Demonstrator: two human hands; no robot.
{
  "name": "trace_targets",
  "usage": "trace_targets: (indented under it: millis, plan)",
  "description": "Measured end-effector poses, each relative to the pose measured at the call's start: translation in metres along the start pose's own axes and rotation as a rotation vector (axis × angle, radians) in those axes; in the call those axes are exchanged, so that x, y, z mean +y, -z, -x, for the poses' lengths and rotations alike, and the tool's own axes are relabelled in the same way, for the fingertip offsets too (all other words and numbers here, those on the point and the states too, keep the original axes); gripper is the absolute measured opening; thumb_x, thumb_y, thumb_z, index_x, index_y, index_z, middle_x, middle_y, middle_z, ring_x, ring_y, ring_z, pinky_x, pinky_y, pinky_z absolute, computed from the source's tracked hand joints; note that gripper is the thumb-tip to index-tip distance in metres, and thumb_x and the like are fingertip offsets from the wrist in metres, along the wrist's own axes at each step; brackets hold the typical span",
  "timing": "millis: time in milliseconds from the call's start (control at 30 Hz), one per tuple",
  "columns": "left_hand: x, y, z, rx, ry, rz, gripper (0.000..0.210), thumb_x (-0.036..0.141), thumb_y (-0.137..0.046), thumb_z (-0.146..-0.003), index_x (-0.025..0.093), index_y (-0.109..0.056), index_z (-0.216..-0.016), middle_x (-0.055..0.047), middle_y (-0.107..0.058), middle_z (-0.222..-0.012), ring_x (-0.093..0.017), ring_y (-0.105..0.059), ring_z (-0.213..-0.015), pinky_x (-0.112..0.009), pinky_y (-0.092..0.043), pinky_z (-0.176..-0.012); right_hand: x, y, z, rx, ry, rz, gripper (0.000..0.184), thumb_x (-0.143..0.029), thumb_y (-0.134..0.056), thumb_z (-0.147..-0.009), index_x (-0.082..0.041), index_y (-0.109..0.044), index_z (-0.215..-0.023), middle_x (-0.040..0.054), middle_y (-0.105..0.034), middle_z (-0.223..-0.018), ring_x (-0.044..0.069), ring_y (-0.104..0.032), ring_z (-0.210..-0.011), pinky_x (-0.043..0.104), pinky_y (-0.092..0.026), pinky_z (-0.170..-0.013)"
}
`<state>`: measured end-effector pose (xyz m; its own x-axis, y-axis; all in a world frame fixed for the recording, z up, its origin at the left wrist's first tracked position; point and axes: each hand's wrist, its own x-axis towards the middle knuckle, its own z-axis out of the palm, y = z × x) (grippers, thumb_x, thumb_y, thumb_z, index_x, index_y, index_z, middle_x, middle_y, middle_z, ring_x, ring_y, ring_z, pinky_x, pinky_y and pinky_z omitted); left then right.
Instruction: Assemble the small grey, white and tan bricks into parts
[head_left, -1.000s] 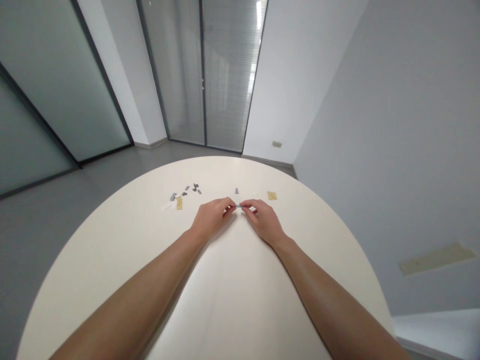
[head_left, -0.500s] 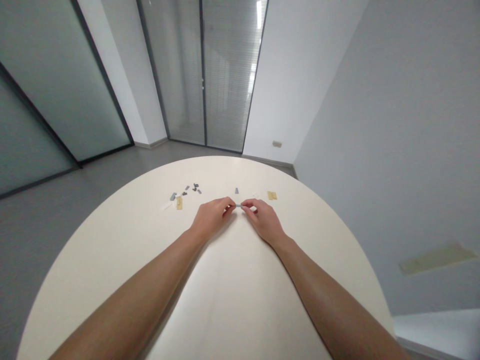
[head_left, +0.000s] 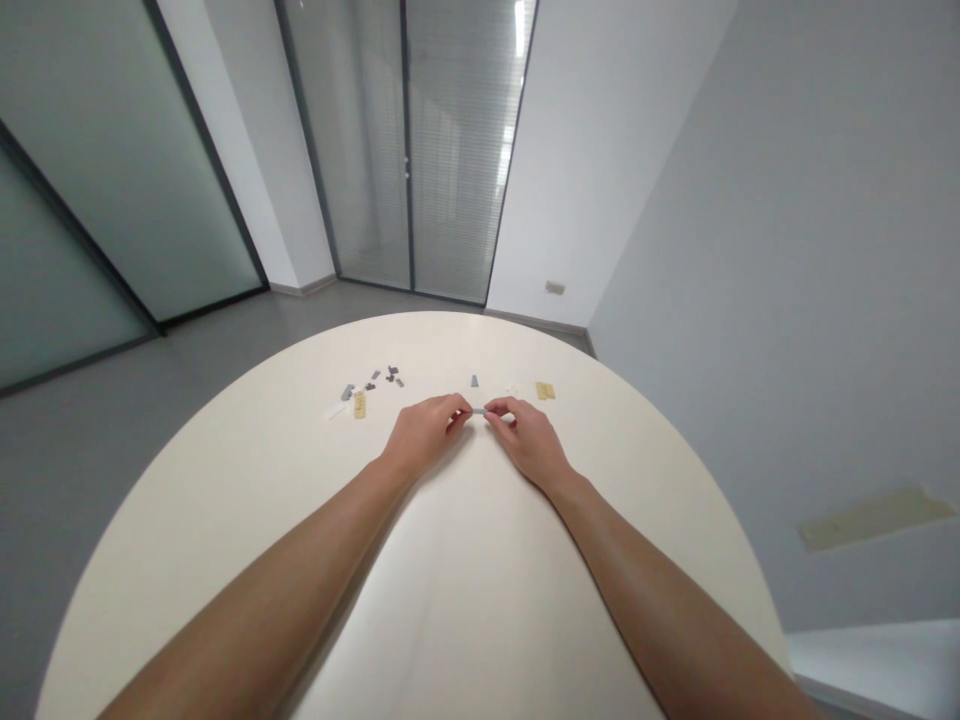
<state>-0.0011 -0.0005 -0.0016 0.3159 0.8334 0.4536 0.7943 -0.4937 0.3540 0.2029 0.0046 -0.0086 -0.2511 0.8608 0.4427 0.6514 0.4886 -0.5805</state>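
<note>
At the middle of the round white desk (head_left: 472,600), the left hand (head_left: 426,428) pinches one end of a small grey piece (head_left: 478,411), and the right hand (head_left: 531,440), its thumb and finger drawn narrow, holds the opposite end. Over the last second the right fingertips have drawn slightly rightward, so more of the piece now shows between the hands; the left hand has hardly moved. I judge that it is still being worked at the fingertips, though it is too small to tell whether it is one part or two. The things around have stayed put: a loose grey piece (head_left: 475,381) just beyond the hands, yellow pieces (head_left: 545,391) to the right, and dark grey bits (head_left: 391,376) and another yellow piece (head_left: 360,405) to the left. The desk's far edge curves well beyond all of these. The loose piece limits movement farther out; there is more room on the near side, between the forearms.
</note>
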Motion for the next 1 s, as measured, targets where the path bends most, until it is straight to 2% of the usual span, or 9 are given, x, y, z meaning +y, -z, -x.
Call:
trace_targets:
  millis: [600,1000]
  plan:
    - [0.0005,0.0007,-0.0003,-0.012,0.013,0.004,0.018,0.025,-0.053,-0.095,0.027,-0.066,-0.107,0.0,-0.076,-0.099,-0.018,-0.07,-0.089,-0.026,-0.05,-0.071,-0.0018,0.0015,0.0003,-0.018,-0.013,-0.009,0.01,-0.027,-0.059,-0.093,-0.024,-0.066,-0.101,0.004,-0.071,-0.097,0.02,-0.064,-0.09,0.033,-0.051,-0.081]
    - [0.0022,0.0021,-0.0007,-0.024,0.016,0.018,0.018,0.022,-0.053,-0.094,0.027,-0.067,-0.103,0.001,-0.076,-0.101,-0.018,-0.07,-0.09,-0.027,-0.049,-0.071,-0.0034,0.0014,0.0003,-0.024,-0.009,0.004,0.009,-0.026,-0.06,-0.092,-0.025,-0.065,-0.099,0.0031,-0.071,-0.096,0.02,-0.064,-0.091,0.033,-0.052,-0.081]
